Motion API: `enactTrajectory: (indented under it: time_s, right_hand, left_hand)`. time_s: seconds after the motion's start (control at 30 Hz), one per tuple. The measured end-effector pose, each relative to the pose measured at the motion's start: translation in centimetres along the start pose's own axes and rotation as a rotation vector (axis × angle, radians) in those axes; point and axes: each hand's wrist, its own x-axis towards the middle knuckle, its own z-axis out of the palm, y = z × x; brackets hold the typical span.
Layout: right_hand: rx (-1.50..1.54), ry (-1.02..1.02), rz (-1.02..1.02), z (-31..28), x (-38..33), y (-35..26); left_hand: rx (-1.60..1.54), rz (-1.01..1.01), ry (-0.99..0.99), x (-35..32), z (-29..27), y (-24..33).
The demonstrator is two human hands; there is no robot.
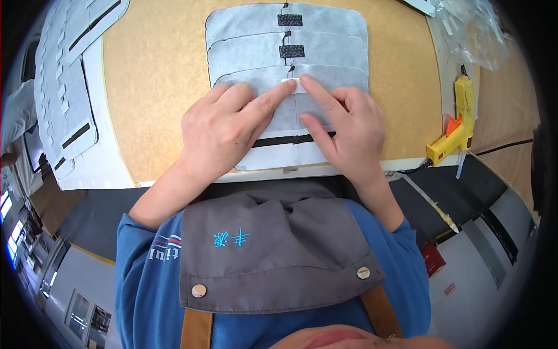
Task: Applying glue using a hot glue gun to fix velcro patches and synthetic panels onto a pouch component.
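Several light grey-blue fabric panels (250,49) with rounded corners lie overlapped in a stack before me. On the front panel's centre line sits a small white patch (299,89). The index fingertip of my left hand (224,125) presses on the patch's left side, with that hand's other fingers curled on the panel. My right hand (357,125) touches the patch's upper right corner with its index finger, its thumb spread apart lower on the panel. Two black textured patches (291,51) mark the panels farther back. A black strip (273,141) crosses the front panel below my hands.
More grey panels (72,107) with black strips lie at the table's left. A yellow glue gun (456,125) with an orange trigger rests at the right edge, its cable running right. Clear plastic bags (474,32) are at the back right. A tan board (148,87) covers the tabletop.
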Motion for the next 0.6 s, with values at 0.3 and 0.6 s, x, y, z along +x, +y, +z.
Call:
enactTrajectory:
  time_s: [0.3, 0.6]
  right_hand:
    - [-0.123, -0.106, -0.013, -0.8, -1.4, 0.0]
    - [-0.074, -0.007, -0.052, -1.2, -0.3, -0.9]
  left_hand:
    - [-0.023, 0.021, 0.004, -1.1, 0.8, 0.5]
    - [0.028, 0.038, 0.051, -0.4, -1.1, 0.9]
